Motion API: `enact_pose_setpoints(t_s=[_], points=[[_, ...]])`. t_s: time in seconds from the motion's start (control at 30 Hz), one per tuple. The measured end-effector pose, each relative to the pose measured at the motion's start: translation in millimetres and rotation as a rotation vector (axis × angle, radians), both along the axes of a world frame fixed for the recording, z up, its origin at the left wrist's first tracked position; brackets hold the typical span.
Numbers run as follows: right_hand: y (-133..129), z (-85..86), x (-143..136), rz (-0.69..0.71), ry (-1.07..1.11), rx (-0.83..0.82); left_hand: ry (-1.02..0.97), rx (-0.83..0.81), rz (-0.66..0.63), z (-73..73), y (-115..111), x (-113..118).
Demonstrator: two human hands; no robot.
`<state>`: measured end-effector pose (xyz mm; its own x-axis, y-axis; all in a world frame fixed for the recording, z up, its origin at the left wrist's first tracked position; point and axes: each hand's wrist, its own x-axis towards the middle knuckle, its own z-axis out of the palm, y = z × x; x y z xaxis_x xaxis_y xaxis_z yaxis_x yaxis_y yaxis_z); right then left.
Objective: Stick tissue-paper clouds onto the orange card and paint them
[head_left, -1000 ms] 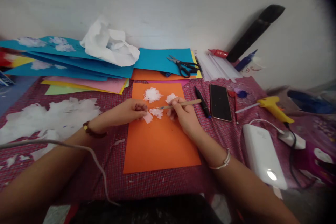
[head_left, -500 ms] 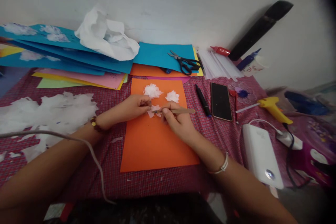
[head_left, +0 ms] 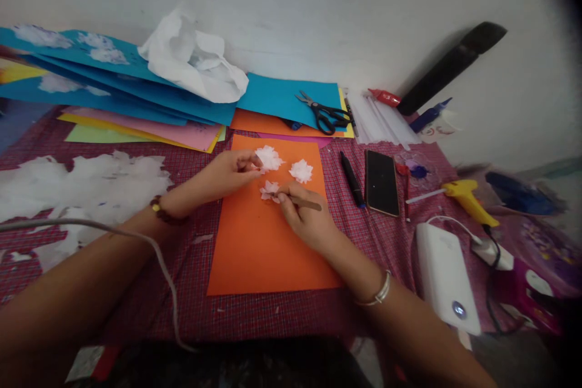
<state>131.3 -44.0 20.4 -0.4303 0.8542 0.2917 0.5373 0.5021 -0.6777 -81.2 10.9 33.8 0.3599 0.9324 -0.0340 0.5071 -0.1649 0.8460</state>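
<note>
On an orange sheet of card lie three small white paper flowers: an upper left flower, an upper right flower and a lower flower with looser petals. My right hand grips slim brown tweezers, their tip at the lower flower. My left hand hovers beside the upper left flower with its fingers curled and thumb close to them. Whether anything small sits between those fingertips I cannot make out.
White tissue pieces spread at left, where a grey cable crosses. Blue card sheets, crumpled white paper and scissors lie behind. At right are a marker, phone, glue gun and white power bank.
My left hand has lifted away from the lower flower toward the upper left one. The tweezers in my right hand have tilted, their back end now lower. The camera view has shifted slightly.
</note>
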Motion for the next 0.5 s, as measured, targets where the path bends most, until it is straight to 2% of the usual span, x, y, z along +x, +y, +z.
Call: enact_pose_setpoints(t_s=[0.13,0.23,0.33,0.4,0.5], points=[[-3.1,0.6,-2.6,0.021,-0.224,0.138,-0.055,0.021,0.126,21.5,0.1,-29.8],[-6.3,-2.0,-4.9,0.057,-0.310,0.317,0.024,0.022,0.248,37.3,-3.8,-62.9],[-7.8,-5.9,-6.2,0.072,-0.302,0.438,0.131,0.067,0.378,54.3,-12.6,-101.0],[-7.0,-7.8,-5.9,0.066,-0.281,0.420,0.194,0.090,0.439,64.9,-20.2,-125.7],[-4.6,-7.6,-3.0,0.032,-0.184,0.275,0.264,0.069,0.507,74.2,-31.0,-155.9]])
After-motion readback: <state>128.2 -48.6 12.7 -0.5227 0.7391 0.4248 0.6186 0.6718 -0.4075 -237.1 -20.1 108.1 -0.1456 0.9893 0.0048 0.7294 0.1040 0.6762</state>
